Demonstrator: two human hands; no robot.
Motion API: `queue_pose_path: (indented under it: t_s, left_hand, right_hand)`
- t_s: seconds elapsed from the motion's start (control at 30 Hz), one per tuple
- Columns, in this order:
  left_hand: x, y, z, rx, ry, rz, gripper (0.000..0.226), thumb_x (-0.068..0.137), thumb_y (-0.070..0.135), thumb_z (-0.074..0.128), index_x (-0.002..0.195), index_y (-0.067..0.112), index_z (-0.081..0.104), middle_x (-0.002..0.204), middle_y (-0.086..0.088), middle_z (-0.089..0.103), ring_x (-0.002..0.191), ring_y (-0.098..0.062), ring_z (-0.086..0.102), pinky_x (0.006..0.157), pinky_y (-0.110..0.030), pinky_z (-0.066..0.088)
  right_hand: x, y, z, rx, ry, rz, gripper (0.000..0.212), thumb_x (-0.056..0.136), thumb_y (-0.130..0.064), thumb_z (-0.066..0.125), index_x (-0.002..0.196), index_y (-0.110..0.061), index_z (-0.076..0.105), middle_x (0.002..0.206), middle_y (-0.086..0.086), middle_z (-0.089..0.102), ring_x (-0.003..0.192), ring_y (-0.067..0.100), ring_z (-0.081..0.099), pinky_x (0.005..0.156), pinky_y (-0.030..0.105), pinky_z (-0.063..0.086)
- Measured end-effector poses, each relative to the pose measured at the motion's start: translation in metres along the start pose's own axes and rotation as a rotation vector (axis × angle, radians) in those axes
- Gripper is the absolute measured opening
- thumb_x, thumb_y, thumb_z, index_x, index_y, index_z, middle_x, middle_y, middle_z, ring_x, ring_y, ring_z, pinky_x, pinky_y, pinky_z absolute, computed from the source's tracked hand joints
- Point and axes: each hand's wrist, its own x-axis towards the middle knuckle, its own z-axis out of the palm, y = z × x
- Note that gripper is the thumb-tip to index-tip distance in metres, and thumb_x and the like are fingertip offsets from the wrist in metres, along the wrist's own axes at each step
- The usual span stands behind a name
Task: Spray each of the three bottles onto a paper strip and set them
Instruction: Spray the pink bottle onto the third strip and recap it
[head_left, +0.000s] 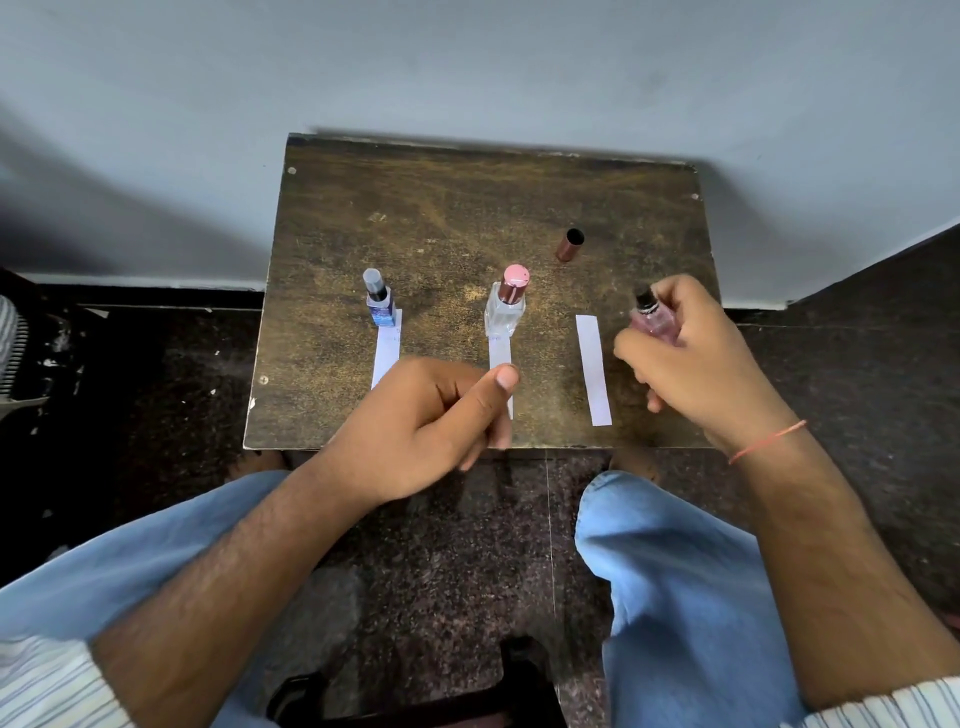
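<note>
Left hand (426, 421) overlaps middle strip (500, 353); loose cap (570, 244) behind.

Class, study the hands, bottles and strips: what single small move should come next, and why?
Probably tilt the pink bottle in the right hand toward the bare right strip and press its nozzle: its cap is off, and the other two bottles already stand capped on their strips.
</note>
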Motion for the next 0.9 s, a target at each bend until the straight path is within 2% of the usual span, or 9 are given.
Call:
queue_pose_path:
  t_s: [0.1,0.23,0.33,0.5,0.57,0.67,0.77,0.83,0.9]
  left_hand:
    - [0.003,0.001,0.002,-0.056,0.15,0.118,0.018,0.101,0.037,0.073,0.106,0.02,0.075,0.069,0.007,0.066,0.049,-0.005,0.049,0.051,-0.02,0.038]
    - [0.002,0.0,0.003,-0.05,0.129,0.151,0.052,0.09,0.014,0.085,0.138,0.016,0.065,0.076,-0.003,0.07,0.044,0.004,0.046,0.05,-0.008,0.036]
    - [0.003,-0.007,0.001,-0.044,0.041,0.177,0.059,0.088,0.004,0.085,0.142,0.012,0.064,0.08,0.002,0.068,0.06,0.002,0.057,0.062,-0.014,0.046]
    - [0.004,-0.003,-0.004,-0.068,0.025,0.195,0.035,0.091,0.017,0.082,0.126,0.017,0.075,0.07,-0.013,0.057,0.058,-0.014,0.046,0.059,-0.023,0.042]
    - [0.003,-0.001,-0.006,-0.078,0.064,0.191,0.035,0.09,0.018,0.087,0.123,0.02,0.076,0.065,-0.016,0.047,0.055,-0.006,0.038,0.057,-0.018,0.037]
    - [0.002,-0.003,-0.011,-0.112,0.094,0.153,0.033,0.085,0.016,0.089,0.116,0.008,0.078,0.066,-0.027,0.042,0.056,-0.006,0.032,0.06,-0.017,0.034]
    - [0.001,-0.005,-0.019,-0.07,0.118,0.178,0.032,0.082,0.018,0.092,0.107,0.002,0.078,0.078,-0.031,0.056,0.064,-0.015,0.041,0.065,-0.021,0.037]
    - [-0.001,-0.007,-0.022,-0.05,0.147,0.205,0.034,0.08,0.023,0.094,0.102,0.003,0.078,0.093,-0.023,0.063,0.075,-0.026,0.055,0.068,-0.025,0.044]
    - [-0.006,-0.007,-0.025,-0.082,0.159,0.201,0.038,0.08,0.026,0.092,0.103,0.0,0.075,0.109,-0.013,0.067,0.095,-0.031,0.066,0.07,-0.037,0.054]
  right_hand:
    - [-0.01,-0.008,0.005,0.308,-0.217,-0.098,0.045,0.077,-0.024,0.07,0.115,-0.023,0.047,0.099,0.006,0.061,0.079,0.027,0.053,0.053,0.033,0.046]
    - [-0.028,-0.021,0.018,0.383,-0.572,-0.22,0.064,0.086,-0.014,0.081,0.129,-0.02,0.035,0.096,0.01,0.055,0.072,0.017,0.052,0.055,0.026,0.044]
    - [-0.034,-0.027,0.028,0.319,-0.691,-0.206,0.059,0.096,0.001,0.076,0.133,-0.012,0.031,0.092,0.003,0.059,0.062,-0.004,0.058,0.057,0.011,0.047]
    - [-0.033,-0.031,0.036,0.247,-0.736,-0.201,0.076,0.082,-0.042,0.088,0.135,-0.022,0.038,0.107,-0.008,0.072,0.072,0.003,0.065,0.055,0.031,0.057]
    - [-0.027,-0.033,0.028,0.278,-0.642,-0.233,0.084,0.073,-0.07,0.088,0.133,-0.025,0.051,0.114,-0.01,0.073,0.088,0.006,0.072,0.067,0.036,0.065]
    - [-0.006,-0.024,0.018,0.28,-0.21,-0.277,0.074,0.071,-0.093,0.066,0.098,-0.024,0.07,0.096,-0.003,0.071,0.092,0.01,0.07,0.073,0.042,0.066]
    - [0.023,0.0,0.019,0.058,0.297,-0.222,0.043,0.092,-0.069,0.07,0.09,-0.026,0.07,0.087,-0.002,0.069,0.082,0.01,0.065,0.082,0.051,0.06]
    - [0.037,0.01,0.025,-0.091,0.394,-0.228,0.027,0.095,-0.051,0.074,0.108,-0.028,0.073,0.1,-0.005,0.072,0.091,0.014,0.068,0.089,0.047,0.059]
    - [0.047,0.009,0.032,-0.198,0.393,-0.228,0.035,0.094,-0.05,0.075,0.121,-0.028,0.073,0.113,-0.003,0.073,0.106,0.022,0.068,0.094,0.05,0.058]
